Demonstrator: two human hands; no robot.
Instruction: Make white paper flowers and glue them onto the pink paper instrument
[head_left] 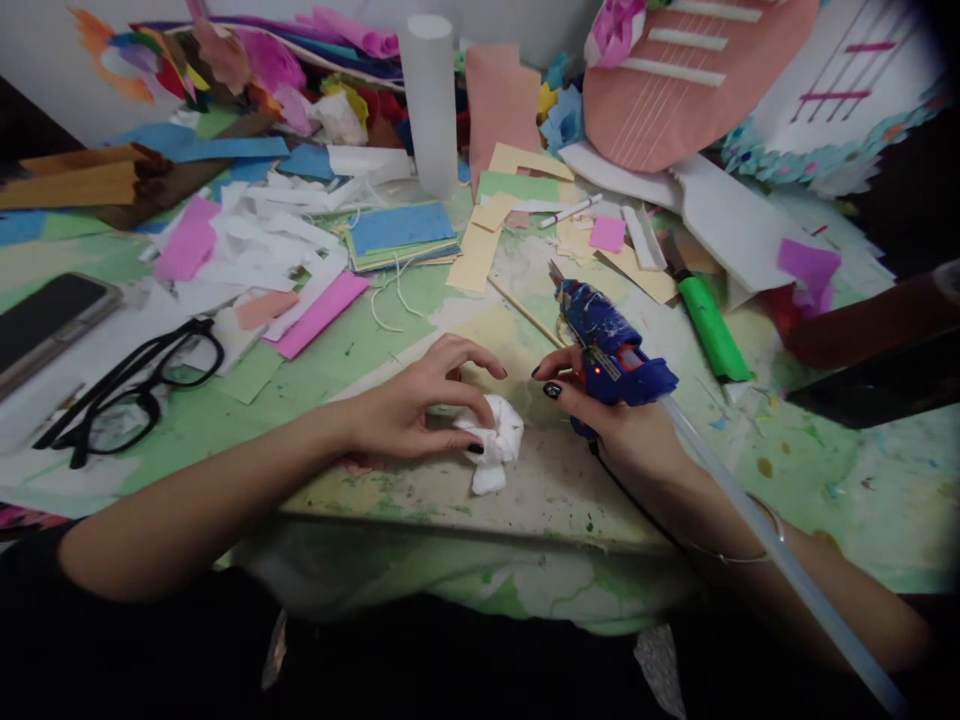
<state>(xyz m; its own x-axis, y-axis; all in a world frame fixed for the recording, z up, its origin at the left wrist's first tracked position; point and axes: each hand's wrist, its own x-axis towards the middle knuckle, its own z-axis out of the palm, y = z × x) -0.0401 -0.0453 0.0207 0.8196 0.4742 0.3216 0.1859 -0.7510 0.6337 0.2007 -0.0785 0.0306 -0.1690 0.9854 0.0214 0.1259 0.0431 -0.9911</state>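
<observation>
My left hand [431, 400] rests at the near edge of the work board, its thumb and a finger pinching a small crumpled white paper piece [504, 440], while the index finger arches above it. The paper looks folded into a rounded, ruffled shape with a short tail towards me. Wrapped in my right hand [630, 430] is a blue hot glue gun [607, 340], its nozzle pointing away and up to the left and a small red light lit. A long clear glue stick [787, 565] sticks out of its back, over my forearm.
Black glasses [150, 390] and a phone [49, 320] lie at left, near white paper scraps [247, 240]. Beyond my hands are stacked coloured papers [401, 230], a wooden stick [525, 310] and a white cylinder [430, 110]. A green-handled knife [709, 325] lies right of the glue gun.
</observation>
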